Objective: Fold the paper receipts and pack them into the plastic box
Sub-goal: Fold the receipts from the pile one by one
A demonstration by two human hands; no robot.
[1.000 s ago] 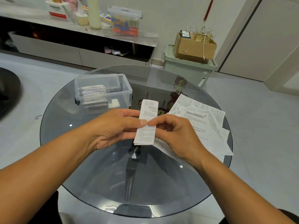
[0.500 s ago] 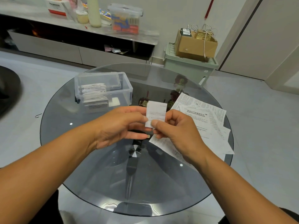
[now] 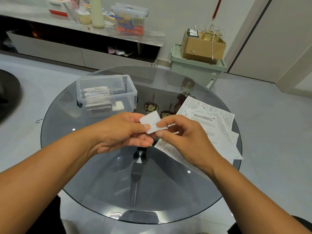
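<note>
Hands meet over the glass table (image 3: 104, 179): left hand (image 3: 118, 132) and right hand (image 3: 182, 134) both pinch the folded receipt (image 3: 151, 121), likely creasing it; clear plastic box (image 3: 108, 93) waits at ten o'clock.

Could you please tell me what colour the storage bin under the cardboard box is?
The storage bin is pale green, clearest in the head view.

A round glass table (image 3: 101, 183) carries a plastic box (image 3: 108, 92) at its far left, with folded receipts (image 3: 97, 98) stacked inside. Printed sheets (image 3: 214, 129) lie overlapping at the right edge. Between them, above the tabletop, the left hand (image 3: 121, 132) and right hand (image 3: 182, 137) pinch 1 folded receipt (image 3: 152, 121) from opposite sides.
</note>
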